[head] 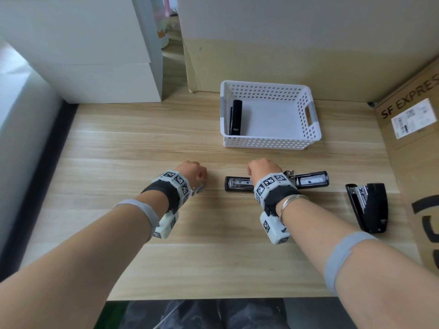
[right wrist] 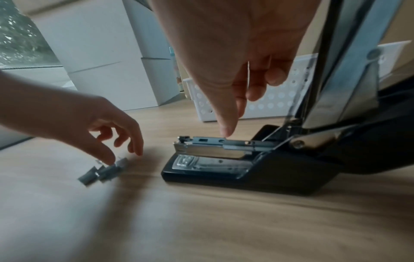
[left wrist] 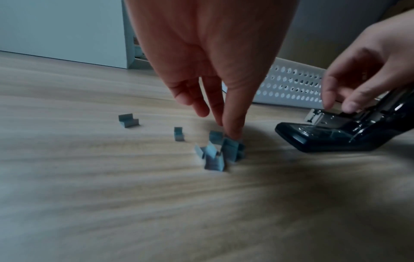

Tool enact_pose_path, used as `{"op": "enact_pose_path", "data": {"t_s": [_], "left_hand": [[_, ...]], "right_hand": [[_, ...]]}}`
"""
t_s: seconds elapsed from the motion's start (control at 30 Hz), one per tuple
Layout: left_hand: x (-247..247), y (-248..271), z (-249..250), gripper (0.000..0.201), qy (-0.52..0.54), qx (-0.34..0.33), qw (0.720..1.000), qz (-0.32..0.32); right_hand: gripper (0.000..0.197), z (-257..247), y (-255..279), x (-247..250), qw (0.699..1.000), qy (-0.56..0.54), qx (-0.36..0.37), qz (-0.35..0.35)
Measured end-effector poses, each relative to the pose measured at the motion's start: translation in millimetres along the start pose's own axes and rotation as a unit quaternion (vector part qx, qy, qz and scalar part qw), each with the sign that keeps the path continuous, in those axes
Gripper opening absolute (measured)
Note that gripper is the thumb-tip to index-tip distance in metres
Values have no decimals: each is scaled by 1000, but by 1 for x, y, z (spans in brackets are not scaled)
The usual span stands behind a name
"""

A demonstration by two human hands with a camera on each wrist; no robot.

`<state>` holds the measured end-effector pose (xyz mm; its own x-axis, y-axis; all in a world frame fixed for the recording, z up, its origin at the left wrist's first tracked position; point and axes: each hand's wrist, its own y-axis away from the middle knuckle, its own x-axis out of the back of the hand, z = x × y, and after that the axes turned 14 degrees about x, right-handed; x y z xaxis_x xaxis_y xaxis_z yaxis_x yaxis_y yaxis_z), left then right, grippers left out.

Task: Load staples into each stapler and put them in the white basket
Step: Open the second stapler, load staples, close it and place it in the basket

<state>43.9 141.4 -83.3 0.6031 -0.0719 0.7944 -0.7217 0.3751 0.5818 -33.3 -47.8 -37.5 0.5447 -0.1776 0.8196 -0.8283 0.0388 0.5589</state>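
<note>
Wood makes up the table (head: 142,143), pale and striped. On it, in the middle, lies a black stapler (head: 240,184) that is folded wide open, with its lid flat out to the right. Its shiny metal track (right wrist: 224,142) faces up.

The right hand (head: 263,169) is over this open stapler. In the right wrist view its thumb and one finger reach down to the metal track, and the thumb tip touches it. The other fingers (right wrist: 275,74) are curled in a little. I cannot tell if the hand really pinches the track or only touches it.

The left hand (head: 192,173) is to the left of the stapler, low over the table. Under it is a small heap of grey staples (left wrist: 220,152). In the left wrist view, the thumb and a finger point down and close on one short block of staples in the heap. Two more small blocks (left wrist: 128,120) lie on the table further to the left, apart from the heap.

A white basket (head: 306,119) with round holes stands on the far side of the table, behind the hands. One closed black stapler (head: 236,117) lies inside it, along the left wall.

Another black stapler (head: 370,207) lies on the table at the right, near a brown cardboard box (head: 408,148). It is partly open. White boxes (head: 95,55) stand at the far left.
</note>
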Motion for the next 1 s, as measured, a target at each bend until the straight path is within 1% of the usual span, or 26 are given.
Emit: {"op": "enact_pose_path", "data": {"t_s": [0.17, 0.3, 0.37, 0.43, 0.5, 0.6, 0.7, 0.87, 0.93, 1.0], "left_hand": [[-5, 0, 6, 24, -30, -3, 1000, -5], [-7, 2, 8, 21, -27, -11, 999, 21], [-4, 4, 14, 20, 2, -32, 999, 36], [0, 5, 24, 19, 36, -53, 998, 28], [5, 7, 37, 23, 75, -60, 995, 17], [11, 10, 55, 31, 133, -64, 989, 29], [13, 10, 66, 37, 159, -72, 984, 27], [12, 10, 73, 34, 173, -72, 982, 21], [9, 9, 73, 34, 166, -66, 984, 12], [4, 6, 72, 34, 135, -67, 989, -1]], "right_hand": [[26, -2, 1, -4, 1000, -1, 17, 10], [24, -2, 3, -8, 999, -3, 32, 26], [23, -3, 3, -8, 998, -28, 48, 37], [24, -5, 5, -5, 994, -65, 74, 55], [26, -9, 6, -2, 989, -95, 94, 69], [33, -12, 7, 1, 987, -120, 91, 60], [26, -11, 7, 6, 989, -113, 89, 46], [21, -6, 9, 5, 993, -77, 78, 53], [18, -2, 10, 1, 995, -51, 67, 47], [17, 1, 10, -3, 997, -32, 58, 33]]}}
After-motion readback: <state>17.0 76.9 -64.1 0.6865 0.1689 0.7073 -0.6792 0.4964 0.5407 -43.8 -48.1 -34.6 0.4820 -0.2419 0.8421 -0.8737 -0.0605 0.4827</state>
